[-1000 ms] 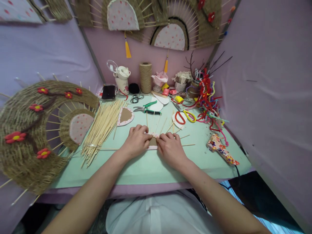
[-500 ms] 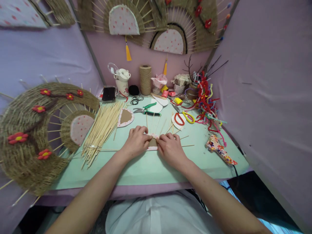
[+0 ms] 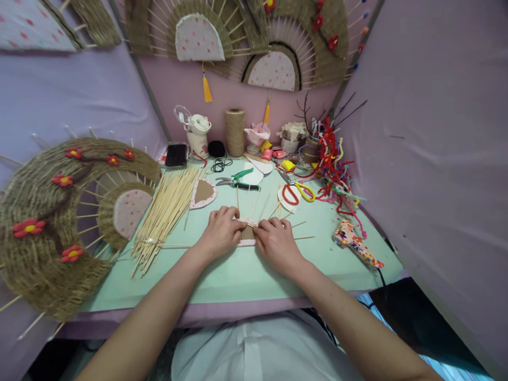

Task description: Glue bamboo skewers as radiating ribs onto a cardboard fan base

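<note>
Between my hands a small cardboard piece (image 3: 248, 233) lies flat on the table, edged with pink-spotted white fabric. Thin wooden sticks (image 3: 259, 198) fan out from its far and side edges. My left hand (image 3: 222, 231) grips its left part, fingers curled and thumb pressing near the top edge. On the opposite side my right hand (image 3: 278, 239) is closed over the right part, its thumb close to the left one. Both hands hide much of the piece. A second fabric-edged cardboard piece (image 3: 205, 192) rests to the far left of them.
A pile of wooden sticks (image 3: 169, 211) and a woven fan (image 3: 35, 264) are on the left. Beyond my hands lie green-handled pruning shears (image 3: 240, 180) and scissors (image 3: 297, 190). A flower-patterned glue gun (image 3: 357, 244) sits right, below tangled pipe cleaners (image 3: 331, 159). A twine spool (image 3: 235, 132) stands behind.
The whole view has shifted slightly. My hands keep nearly the same hold on the cardboard piece, with no clear movement of the sticks.
</note>
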Motion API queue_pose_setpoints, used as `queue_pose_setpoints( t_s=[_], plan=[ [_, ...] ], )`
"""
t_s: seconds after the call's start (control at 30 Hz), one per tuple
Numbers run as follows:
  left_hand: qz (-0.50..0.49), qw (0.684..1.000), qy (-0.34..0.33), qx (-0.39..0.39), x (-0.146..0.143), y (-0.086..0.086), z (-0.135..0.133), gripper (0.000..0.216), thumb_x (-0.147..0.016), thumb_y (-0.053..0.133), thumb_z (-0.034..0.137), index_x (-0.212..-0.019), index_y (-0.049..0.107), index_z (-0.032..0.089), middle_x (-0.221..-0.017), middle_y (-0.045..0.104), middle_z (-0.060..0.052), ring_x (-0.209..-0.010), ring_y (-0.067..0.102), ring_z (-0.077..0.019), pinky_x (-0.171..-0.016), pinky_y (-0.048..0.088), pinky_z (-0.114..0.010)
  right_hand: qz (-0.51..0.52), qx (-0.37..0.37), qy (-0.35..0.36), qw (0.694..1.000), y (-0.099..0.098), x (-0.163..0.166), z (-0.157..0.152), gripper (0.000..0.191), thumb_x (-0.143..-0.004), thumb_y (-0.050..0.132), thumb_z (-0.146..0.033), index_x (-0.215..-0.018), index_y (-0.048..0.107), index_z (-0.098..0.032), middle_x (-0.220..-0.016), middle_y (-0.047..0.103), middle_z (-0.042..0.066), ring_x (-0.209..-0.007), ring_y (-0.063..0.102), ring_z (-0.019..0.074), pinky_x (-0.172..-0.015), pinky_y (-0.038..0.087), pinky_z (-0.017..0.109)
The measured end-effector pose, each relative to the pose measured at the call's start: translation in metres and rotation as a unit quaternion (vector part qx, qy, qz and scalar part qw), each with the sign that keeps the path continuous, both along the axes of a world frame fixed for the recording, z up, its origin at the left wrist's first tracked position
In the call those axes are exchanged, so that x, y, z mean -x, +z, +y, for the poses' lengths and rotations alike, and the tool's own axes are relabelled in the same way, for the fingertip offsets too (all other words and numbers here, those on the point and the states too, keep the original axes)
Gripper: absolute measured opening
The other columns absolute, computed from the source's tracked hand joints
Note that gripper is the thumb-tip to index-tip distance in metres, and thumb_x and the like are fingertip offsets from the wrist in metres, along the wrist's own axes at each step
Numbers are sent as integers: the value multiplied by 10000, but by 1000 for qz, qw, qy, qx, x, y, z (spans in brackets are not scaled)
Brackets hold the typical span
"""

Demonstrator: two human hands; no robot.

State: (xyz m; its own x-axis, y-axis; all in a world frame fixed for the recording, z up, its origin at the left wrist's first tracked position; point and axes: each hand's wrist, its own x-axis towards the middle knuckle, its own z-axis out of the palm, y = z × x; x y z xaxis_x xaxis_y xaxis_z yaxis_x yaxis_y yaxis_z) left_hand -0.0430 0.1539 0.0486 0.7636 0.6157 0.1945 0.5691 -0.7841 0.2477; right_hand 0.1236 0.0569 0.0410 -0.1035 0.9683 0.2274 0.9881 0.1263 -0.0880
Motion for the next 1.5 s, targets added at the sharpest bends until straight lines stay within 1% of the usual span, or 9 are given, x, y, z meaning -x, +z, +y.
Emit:
queue_pose_setpoints(
  t_s=[0.6, 1.0, 1.23, 1.5],
  plan=[
    [4, 1000, 3, 3, 0, 1, 0, 323, -862, 449, 143, -927, 747, 251, -1063, 561, -85, -1066, 447, -260, -875, 338, -443, -3, -2, -2, 1000, 2, 2, -1, 194, -948, 497, -216, -1040, 666, -190, -979, 654, 64, -954, 476, 209, -862, 257, 384],
    [5, 1000, 2, 7, 0, 2, 0, 325, -860, 444, 141, -924, 743, 250, -1069, 567, -87, -1062, 448, -259, -872, 336, -443, 2, -11, 0, 1000, -2, 1, 1, 192, -946, 492, -212, -1011, 671, -195, -963, 650, 43, -945, 468, 200, -874, 255, 385],
    [3, 1000, 1, 2, 0, 1, 0, 325, -866, 443, 150, -915, 747, 253, -1056, 570, -86, -1063, 446, -260, -863, 340, -437, -3, -9, -1, 1000, -1, 2, 1, 191, -952, 489, -215, -1015, 669, -194, -975, 655, 51, -947, 470, 202, -867, 256, 382],
    [2, 1000, 0, 0, 1, -1, 1, 333, -865, 442, 149, -958, 742, 260, -1069, 562, -83, -1057, 444, -258, -870, 342, -442, -9, -18, -4, 1000, -3, 2, 0, 201, -956, 485, -224, -1031, 669, -190, -975, 657, 65, -953, 471, 211, -859, 254, 381]
  ],
)
